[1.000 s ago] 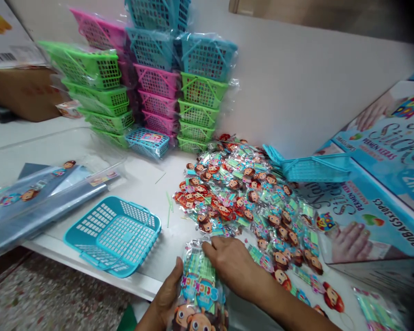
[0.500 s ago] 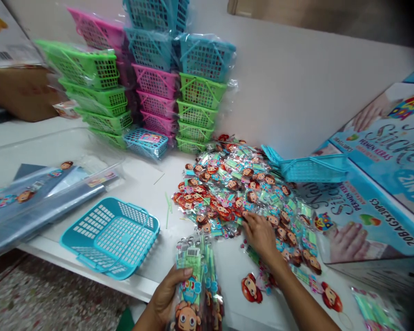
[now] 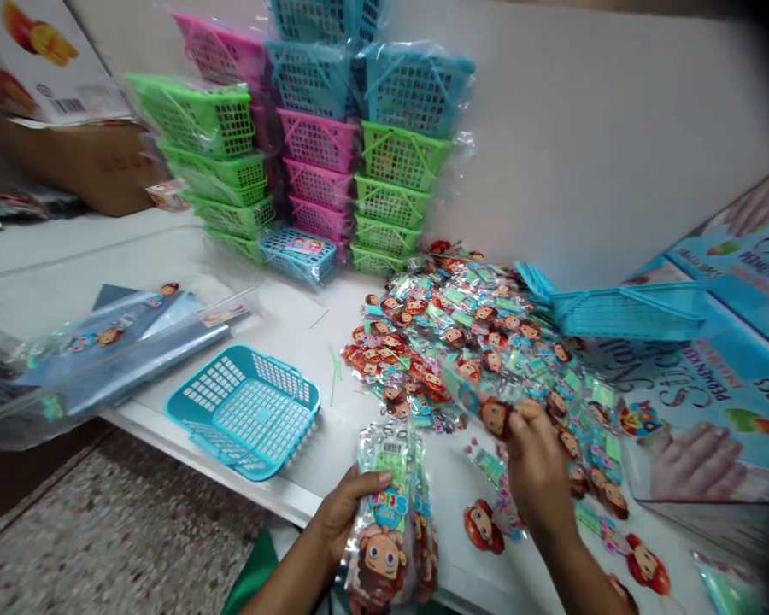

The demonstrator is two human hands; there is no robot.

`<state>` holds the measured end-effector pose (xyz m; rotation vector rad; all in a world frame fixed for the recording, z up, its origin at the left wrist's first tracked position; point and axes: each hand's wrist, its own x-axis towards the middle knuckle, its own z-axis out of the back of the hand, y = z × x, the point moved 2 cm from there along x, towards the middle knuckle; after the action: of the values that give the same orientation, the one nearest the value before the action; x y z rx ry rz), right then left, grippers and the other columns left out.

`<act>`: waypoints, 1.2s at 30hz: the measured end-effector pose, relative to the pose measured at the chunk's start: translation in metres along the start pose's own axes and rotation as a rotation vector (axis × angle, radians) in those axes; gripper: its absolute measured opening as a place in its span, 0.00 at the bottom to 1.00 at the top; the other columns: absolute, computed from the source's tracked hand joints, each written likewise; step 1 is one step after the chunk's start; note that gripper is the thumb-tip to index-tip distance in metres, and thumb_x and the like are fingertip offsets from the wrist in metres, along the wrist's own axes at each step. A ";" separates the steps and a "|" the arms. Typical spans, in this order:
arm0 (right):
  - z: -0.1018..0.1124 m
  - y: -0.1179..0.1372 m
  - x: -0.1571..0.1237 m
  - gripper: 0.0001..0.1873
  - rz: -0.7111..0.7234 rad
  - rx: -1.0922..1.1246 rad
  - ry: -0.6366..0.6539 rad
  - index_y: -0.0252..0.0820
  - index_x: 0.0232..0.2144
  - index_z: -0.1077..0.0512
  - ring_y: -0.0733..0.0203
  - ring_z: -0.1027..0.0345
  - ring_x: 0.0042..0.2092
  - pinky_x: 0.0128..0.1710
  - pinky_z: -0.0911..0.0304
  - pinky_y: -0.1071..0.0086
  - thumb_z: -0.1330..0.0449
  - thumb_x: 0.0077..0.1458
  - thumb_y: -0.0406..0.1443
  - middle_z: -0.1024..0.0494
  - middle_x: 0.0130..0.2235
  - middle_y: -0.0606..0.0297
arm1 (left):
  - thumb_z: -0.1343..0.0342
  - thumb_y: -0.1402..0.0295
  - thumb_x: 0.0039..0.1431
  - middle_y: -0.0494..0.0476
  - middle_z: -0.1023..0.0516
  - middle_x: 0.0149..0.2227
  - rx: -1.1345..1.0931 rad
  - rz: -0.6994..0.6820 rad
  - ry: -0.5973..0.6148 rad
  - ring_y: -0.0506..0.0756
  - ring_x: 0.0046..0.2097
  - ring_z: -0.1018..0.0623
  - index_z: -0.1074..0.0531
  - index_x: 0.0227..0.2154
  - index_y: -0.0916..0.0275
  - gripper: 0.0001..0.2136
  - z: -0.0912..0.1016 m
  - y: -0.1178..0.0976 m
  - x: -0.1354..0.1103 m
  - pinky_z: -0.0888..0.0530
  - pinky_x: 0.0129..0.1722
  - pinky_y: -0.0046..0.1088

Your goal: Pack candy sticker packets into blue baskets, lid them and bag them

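Observation:
My left hand (image 3: 349, 512) is closed around a bundle of candy packets (image 3: 381, 547), clear sachets with green sticks and a brown-haired cartoon head at the bottom. In my right hand (image 3: 538, 453) one candy packet (image 3: 478, 401) is pinched by its cartoon-head end, slightly smeared by motion and lifted over the table. Behind it spreads a large pile of similar packets (image 3: 454, 320), with brown- and red-haired heads. A red-haired packet (image 3: 485, 525) lies between my two hands. To the left of the bundle rests an open blue plastic basket (image 3: 249, 410) with nothing in it.
Wrapped green, pink and blue baskets (image 3: 320, 141) are stacked high against the wall. Nested blue baskets (image 3: 631, 312) lean beside printed cartons (image 3: 730, 384) at right. A clear plastic bag (image 3: 167, 342) with blue sheets covers the left table. The table's front edge (image 3: 231, 478) runs diagonally.
My right hand has come up from the pile with a candy packet in its fingers. My left hand keeps hold of its bundle. The whole view has shifted a little.

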<state>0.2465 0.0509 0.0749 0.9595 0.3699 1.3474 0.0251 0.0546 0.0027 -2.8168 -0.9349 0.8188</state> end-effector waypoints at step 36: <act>-0.075 0.048 -0.072 0.29 -0.498 0.699 0.615 0.41 0.53 0.39 0.51 0.34 0.51 0.52 0.40 0.58 0.38 0.50 0.43 0.28 0.51 0.56 | 0.41 0.72 0.48 0.62 0.20 0.30 0.017 -0.171 -0.090 0.60 0.35 0.21 0.29 0.45 0.71 0.19 -0.002 0.017 -0.013 0.28 0.39 0.35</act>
<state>0.1440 0.0080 0.0463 0.8938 1.5202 1.0232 0.0262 0.0331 0.0068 -2.6587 -1.1573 0.9320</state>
